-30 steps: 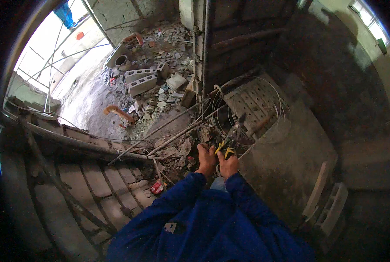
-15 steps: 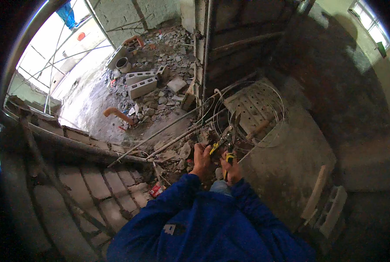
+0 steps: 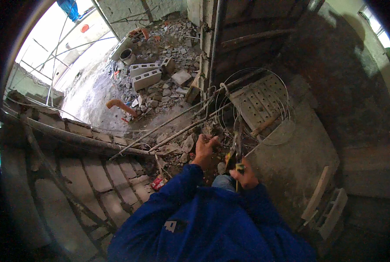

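Note:
My right hand (image 3: pixel 246 175) is closed around a handle of the snips (image 3: pixel 237 146), which have yellow-and-black handles and point away from me. Their other handle stands apart, close to my fingers. To the left, my left hand (image 3: pixel 205 150) is raised over the rubble, thumb and fingers pinched together. Whatever is between those fingers is too small to make out. Beyond the snips, a loose coil of thin wire (image 3: pixel 287 94) loops over a perforated board (image 3: pixel 265 98).
Two long rods (image 3: pixel 177 115) cross ahead of my left hand. Hollow blocks (image 3: pixel 146 80), an orange pipe bend (image 3: pixel 120 106) and broken stone lie farther off. A brick wall (image 3: pixel 94 179) stands left, a large flat slab (image 3: pixel 291 153) right. Another person's blue-clad leg (image 3: pixel 69 8) shows far left.
My hands have moved apart. The left has come away from the snips' yellow handle; the right has shifted right and nearer me with the snips, whose handles are now closer together.

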`<state>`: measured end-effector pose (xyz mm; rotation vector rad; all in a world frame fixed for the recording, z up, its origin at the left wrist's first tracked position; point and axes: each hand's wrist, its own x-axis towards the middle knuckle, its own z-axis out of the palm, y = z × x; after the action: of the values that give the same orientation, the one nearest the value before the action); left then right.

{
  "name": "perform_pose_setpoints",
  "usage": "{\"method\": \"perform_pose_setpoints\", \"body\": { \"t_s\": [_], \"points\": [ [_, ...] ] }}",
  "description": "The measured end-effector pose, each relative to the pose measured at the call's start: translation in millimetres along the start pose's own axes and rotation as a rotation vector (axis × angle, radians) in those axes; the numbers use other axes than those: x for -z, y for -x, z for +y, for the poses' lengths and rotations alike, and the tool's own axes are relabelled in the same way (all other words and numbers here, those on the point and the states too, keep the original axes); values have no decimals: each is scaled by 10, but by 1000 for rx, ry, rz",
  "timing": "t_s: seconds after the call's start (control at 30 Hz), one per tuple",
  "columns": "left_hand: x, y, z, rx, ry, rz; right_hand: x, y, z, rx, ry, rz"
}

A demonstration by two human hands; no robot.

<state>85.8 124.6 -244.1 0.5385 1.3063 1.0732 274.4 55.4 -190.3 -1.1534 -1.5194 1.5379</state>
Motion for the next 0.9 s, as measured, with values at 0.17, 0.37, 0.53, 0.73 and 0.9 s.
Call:
{"method": "perform_pose_setpoints", "body": {
  "t_s": [0.17,0.37,0.53,0.73,0.9],
  "points": [
    [-95,-273,92,-72,102,-11,-124,360,106,-378,327,136],
    [-259,-233,86,-66,171,52,-211,195,372,-265,208,45],
    [-242,-233,110,-37,145,113,-331,257,696,-257,247,182],
    [-217,-330,-16,-77,115,101,-318,112,914,-209,191,108],
    [-238,-223,54,-102,65,135,-366,25,797,-184,211,161]
  ]
}}
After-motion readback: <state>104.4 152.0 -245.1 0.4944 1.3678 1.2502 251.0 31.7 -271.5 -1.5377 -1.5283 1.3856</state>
